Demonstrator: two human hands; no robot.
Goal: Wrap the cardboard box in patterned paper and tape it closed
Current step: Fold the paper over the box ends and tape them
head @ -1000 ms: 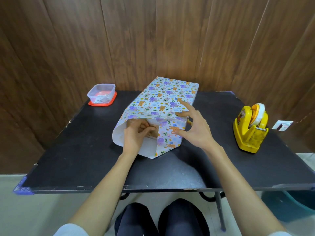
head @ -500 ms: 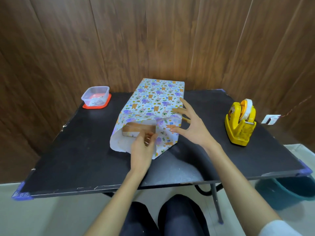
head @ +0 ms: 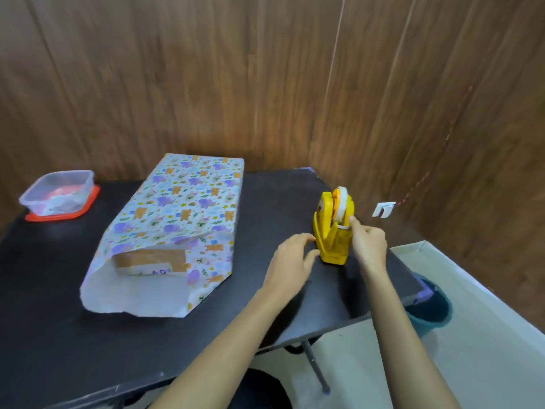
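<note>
Box (head: 150, 259) left of hands (head: 290, 261) (head: 368, 243) at dispenser (head: 333, 231)

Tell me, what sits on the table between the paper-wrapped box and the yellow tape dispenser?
Only bare black table, plus the left hand close beside the tape dispenser at its base, as the head view shows.

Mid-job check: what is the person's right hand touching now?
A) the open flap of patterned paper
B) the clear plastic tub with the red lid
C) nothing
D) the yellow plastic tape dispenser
D: the right hand pinches at the cutter end of the yellow plastic tape dispenser, with the left hand open beside its base.
</note>
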